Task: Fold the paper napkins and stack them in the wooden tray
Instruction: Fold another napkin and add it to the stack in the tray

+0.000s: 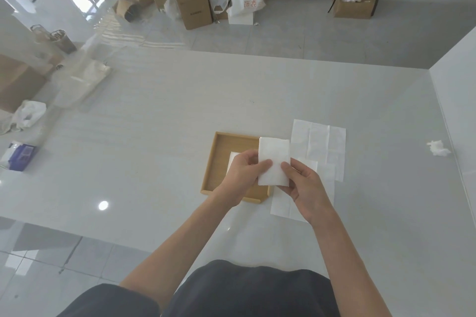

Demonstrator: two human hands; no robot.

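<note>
Both forearms reach forward from the lower edge of the view and converge over the white surface (154, 136). The left hand (240, 172) sits palm down with the wrist roughly straight. Its thumb lies across the near left part of a folded napkin (274, 154), and the other fingers (253, 156) are curled behind the napkin's left edge. The right hand (306, 185) mirrors it, with the thumb pressed on the napkin's right side and the remaining fingers tucked underneath, out of sight. Each hand pinches the napkin.

The folded napkin is a white rectangle held flat and facing up. Its long axis runs away from the person and leans slightly to the right, with 1 short edge at the far end and the other near the wrists. It hangs above the right rim of the wooden tray (209, 165), partly over the tray and partly past it.

The tray rests on the surface directly ahead of the person. Inside it, 1 white folded napkin (232, 159) shows, mostly hidden by the left hand.

To the right of the tray, 2 unfolded napkins lie flat on the surface. The far sheet (319, 147) shows crease lines. The near sheet (282, 203) lies under the right hand.

A crumpled tissue (438, 148) lies well apart at the far right. Cardboard boxes (190, 0) stand on the floor beyond the surface.
</note>
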